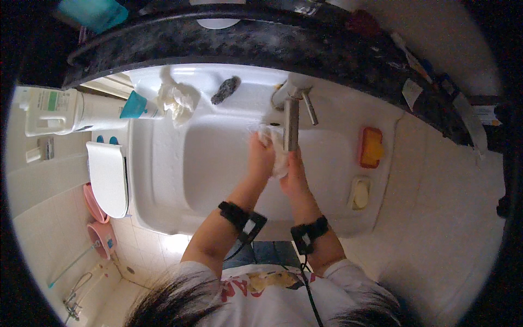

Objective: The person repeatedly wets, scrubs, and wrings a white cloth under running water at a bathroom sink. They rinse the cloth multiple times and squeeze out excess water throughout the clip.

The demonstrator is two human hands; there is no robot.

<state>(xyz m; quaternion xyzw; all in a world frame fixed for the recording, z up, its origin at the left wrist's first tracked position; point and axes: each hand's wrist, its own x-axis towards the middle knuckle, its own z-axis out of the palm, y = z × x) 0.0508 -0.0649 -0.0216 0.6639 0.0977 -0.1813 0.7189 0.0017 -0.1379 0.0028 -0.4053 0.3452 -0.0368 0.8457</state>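
Both hands are over the basin of a white washbasin point(212, 171), below the metal faucet point(291, 126). A white, wet-looking bunch of cloth point(280, 165) lies between them. My left hand point(261, 156) has its fingers curled around the left side of the bunch. On the other side my right hand point(295, 173) grips the right edge, its fingertips partly hidden beneath the spout. Blurred, see-through water or film shows near the left fingers; I cannot tell which. The faucet's lever point(310, 108) points to the right.
On the right rim lie a red dish with an orange sponge or soap point(373, 149) and a soap bar in a dish point(361, 194). Left rim: crumpled white cloth point(176, 100), teal-capped tube point(141, 108). A dark scrubber point(226, 90) lies behind the basin. A dark shelf point(245, 45) overhangs the back.
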